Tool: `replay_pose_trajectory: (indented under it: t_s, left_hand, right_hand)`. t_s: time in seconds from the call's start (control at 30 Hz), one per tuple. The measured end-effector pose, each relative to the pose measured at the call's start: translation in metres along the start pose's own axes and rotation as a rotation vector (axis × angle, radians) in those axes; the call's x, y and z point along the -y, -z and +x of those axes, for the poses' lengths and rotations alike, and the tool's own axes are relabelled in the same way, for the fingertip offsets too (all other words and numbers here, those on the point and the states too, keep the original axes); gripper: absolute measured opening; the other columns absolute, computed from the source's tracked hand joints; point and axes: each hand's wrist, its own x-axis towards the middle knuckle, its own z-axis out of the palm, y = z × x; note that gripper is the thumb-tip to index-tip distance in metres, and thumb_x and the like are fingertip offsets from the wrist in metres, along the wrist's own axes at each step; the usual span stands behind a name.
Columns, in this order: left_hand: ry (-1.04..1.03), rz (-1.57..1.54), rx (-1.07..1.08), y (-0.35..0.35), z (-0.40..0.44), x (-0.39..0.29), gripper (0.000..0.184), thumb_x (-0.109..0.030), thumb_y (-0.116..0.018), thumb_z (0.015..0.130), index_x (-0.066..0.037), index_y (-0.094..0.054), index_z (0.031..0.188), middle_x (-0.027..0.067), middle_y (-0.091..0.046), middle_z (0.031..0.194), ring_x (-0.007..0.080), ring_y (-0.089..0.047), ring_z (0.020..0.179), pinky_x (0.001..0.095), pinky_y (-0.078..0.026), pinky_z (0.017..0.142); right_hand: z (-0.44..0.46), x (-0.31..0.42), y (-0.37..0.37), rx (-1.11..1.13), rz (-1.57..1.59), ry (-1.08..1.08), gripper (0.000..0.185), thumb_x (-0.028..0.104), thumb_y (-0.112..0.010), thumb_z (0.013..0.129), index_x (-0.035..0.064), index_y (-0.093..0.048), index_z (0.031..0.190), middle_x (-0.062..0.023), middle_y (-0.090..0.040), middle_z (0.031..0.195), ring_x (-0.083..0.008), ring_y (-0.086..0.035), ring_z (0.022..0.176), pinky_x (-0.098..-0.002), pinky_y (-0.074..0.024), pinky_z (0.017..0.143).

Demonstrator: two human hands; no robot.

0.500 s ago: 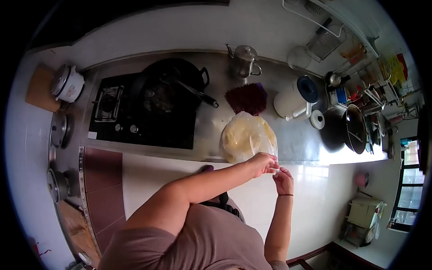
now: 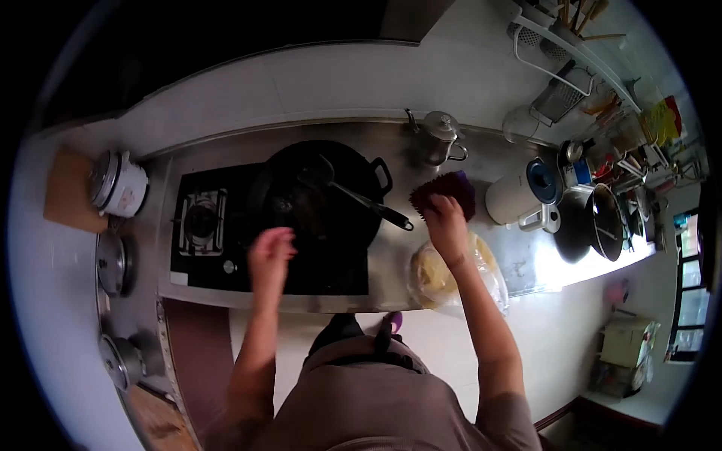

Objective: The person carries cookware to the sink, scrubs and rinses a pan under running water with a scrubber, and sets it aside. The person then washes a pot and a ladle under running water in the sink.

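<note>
Maroon cloth under right hand, fingers half-curled.

Readable text: none | labels, brands, numbers: none legible | signs: none

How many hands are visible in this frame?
2. The left hand is over the black stove, near the wok; the right hand is at the dark red cloth. None appears hidden.
</note>
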Motion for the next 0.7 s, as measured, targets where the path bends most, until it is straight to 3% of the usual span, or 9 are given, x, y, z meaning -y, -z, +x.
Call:
replay_pose_trajectory:
  t_s: [0.07, 0.17, 0.33, 0.4, 0.6, 0.7]
  left_hand:
    - [-0.009, 0.151, -0.290, 0.061, 0.033, 0.024, 0.017, -0.017, -0.053, 0.087, -0.004, -0.059, 0.096, 0.0025, -0.058, 0.080, 0.0079, -0.051, 0.065, 0.0213, -0.044, 0.060]
    - [0.117, 0.203, -0.440, 0.129, 0.079, 0.086, 0.019, -0.020, -0.054, 0.086, -0.005, -0.058, 0.096, 0.0004, -0.054, 0.076, 0.0075, -0.048, 0.063, 0.0217, -0.041, 0.057]
    - [0.298, 0.141, -0.277, 0.147, 0.104, 0.115, 0.021, -0.027, -0.053, 0.086, -0.007, -0.055, 0.089, -0.0015, -0.049, 0.067, 0.0071, -0.046, 0.056, 0.0206, -0.037, 0.048]
    - [0.438, 0.069, -0.154, 0.145, 0.111, 0.115, 0.022, -0.027, -0.054, 0.086, -0.005, -0.055, 0.088, -0.0004, -0.048, 0.064, 0.0076, -0.045, 0.050, 0.0215, -0.036, 0.044]
    - [0.442, 0.161, -0.132, 0.139, 0.118, 0.109, 0.023, -0.022, -0.055, 0.085, -0.001, -0.058, 0.093, 0.0010, -0.051, 0.063, 0.0071, -0.045, 0.048, 0.0204, -0.037, 0.044]
    - [0.449, 0.173, -0.120, 0.139, 0.118, 0.106, 0.023, -0.023, -0.056, 0.084, -0.001, -0.058, 0.092, 0.0005, -0.051, 0.063, 0.0071, -0.045, 0.047, 0.0198, -0.036, 0.043]
  right_hand:
    - [0.028, -0.010, -0.050, 0.083, -0.097, -0.018, 0.027, 0.015, -0.056, 0.071, 0.0010, -0.056, 0.094, -0.0166, -0.056, 0.086, -0.0341, -0.052, 0.084, -0.0399, -0.0428, 0.076]
    - [0.058, -0.016, -0.096, 0.094, -0.167, -0.116, 0.026, 0.016, -0.056, 0.072, 0.0006, -0.056, 0.093, -0.0186, -0.057, 0.090, -0.0345, -0.053, 0.089, -0.0401, -0.0431, 0.079]
    - [0.082, 0.001, -0.113, 0.325, -0.241, -0.304, 0.025, 0.022, -0.053, 0.075, 0.0012, -0.058, 0.088, -0.0199, -0.060, 0.089, -0.0348, -0.057, 0.085, -0.0417, -0.0458, 0.076]
    - [0.085, 0.001, -0.117, 0.305, -0.282, -0.317, 0.024, 0.022, -0.052, 0.076, 0.0020, -0.059, 0.087, -0.0192, -0.060, 0.087, -0.0350, -0.058, 0.084, -0.0418, -0.0461, 0.075]
    - [0.085, -0.004, -0.120, 0.310, -0.344, -0.341, 0.026, 0.026, -0.051, 0.078, 0.0032, -0.060, 0.085, -0.0186, -0.061, 0.085, -0.0344, -0.059, 0.082, -0.0415, -0.0464, 0.074]
    - [0.088, 0.009, -0.110, 0.259, -0.288, -0.398, 0.035, 0.035, -0.052, 0.077, 0.0018, -0.060, 0.085, -0.0190, -0.061, 0.086, -0.0339, -0.058, 0.084, -0.0406, -0.0457, 0.074]
